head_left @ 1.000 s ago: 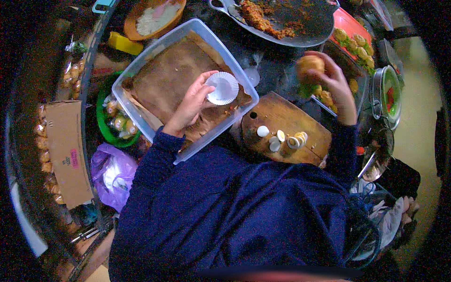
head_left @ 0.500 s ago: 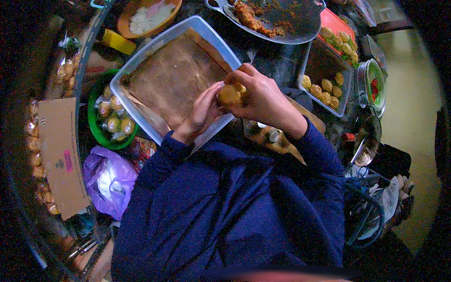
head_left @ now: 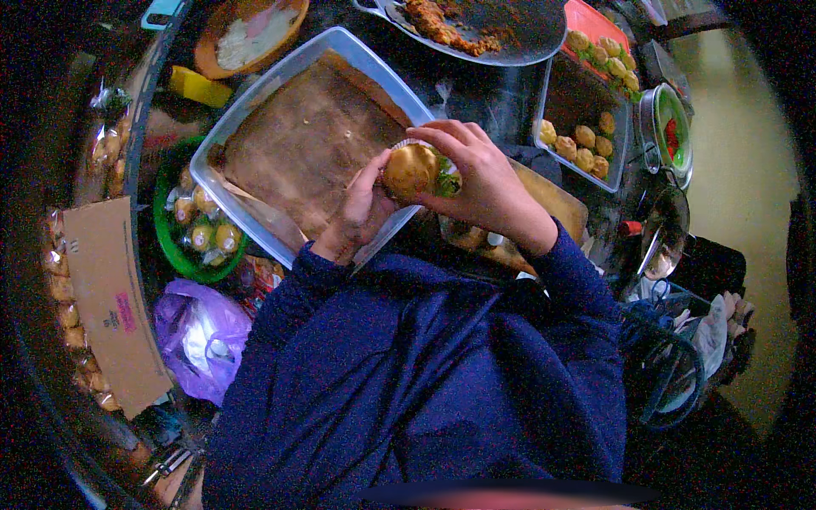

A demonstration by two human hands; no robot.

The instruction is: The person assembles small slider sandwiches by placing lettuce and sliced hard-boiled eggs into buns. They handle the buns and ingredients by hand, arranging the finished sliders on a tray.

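Note:
A small round golden bun (head_left: 410, 172) is between my two hands, with green leaf showing at its right side and a pale frilled edge, perhaps a paper cup, behind its top. My left hand (head_left: 364, 206) cups it from the left, thumb against its side. From the right, my right hand (head_left: 480, 174) closes fingers and thumb around its leafy side. Both hands hover over the near right corner of a clear plastic box (head_left: 297, 144) lined with brown paper, which has a few crumbs on it. The bun's underside is hidden by my hands.
At the left stand a green basket (head_left: 161, 223) of wrapped buns, a purple bag (head_left: 191, 319) and a cardboard piece (head_left: 106, 297). A pan (head_left: 535, 38) with orange-brown filling lies at the back. Filled buns (head_left: 586, 157) sit in a clear box at the right, beside a wooden board (head_left: 557, 204).
The bun has been turned so that its shiny top faces up, and green leaf now shows beside it. My right fingers have spread wider around it. The whole view has shifted slightly.

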